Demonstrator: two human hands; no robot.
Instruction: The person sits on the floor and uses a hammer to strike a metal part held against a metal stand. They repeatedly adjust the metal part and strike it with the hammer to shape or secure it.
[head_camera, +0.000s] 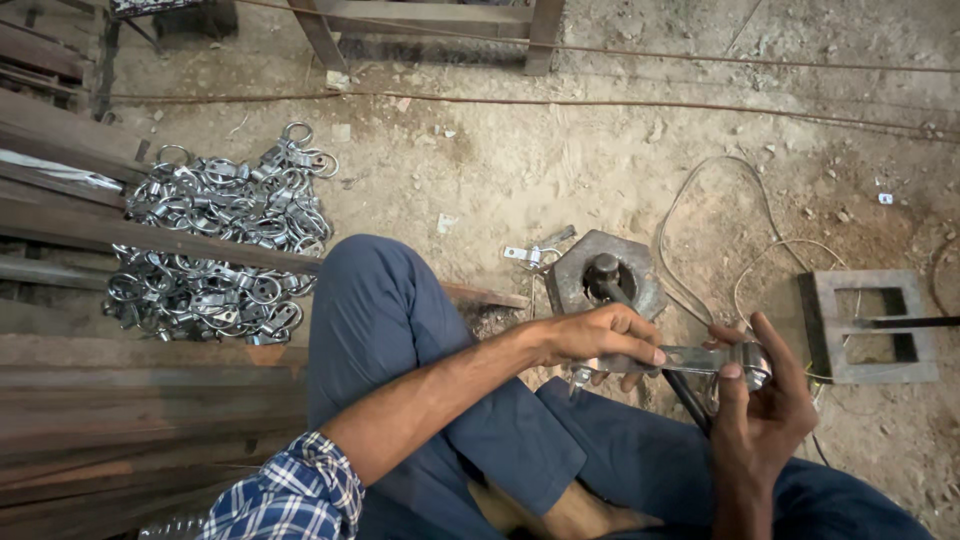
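Both hands' fingers clamp one metal bracket: left hand, right hand.

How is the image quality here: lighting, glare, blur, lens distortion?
Head view: soft, even daylight with faint shadows; mild glare on the pile of metal rings; both hands, left and right, and the metal bracket are reasonably sharp; wide-angle bending at the edges.

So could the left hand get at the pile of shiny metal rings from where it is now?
Probably not directly: the left hand grips the metal piece shared with the right hand, and the raised knee sits between it and the ring pile.
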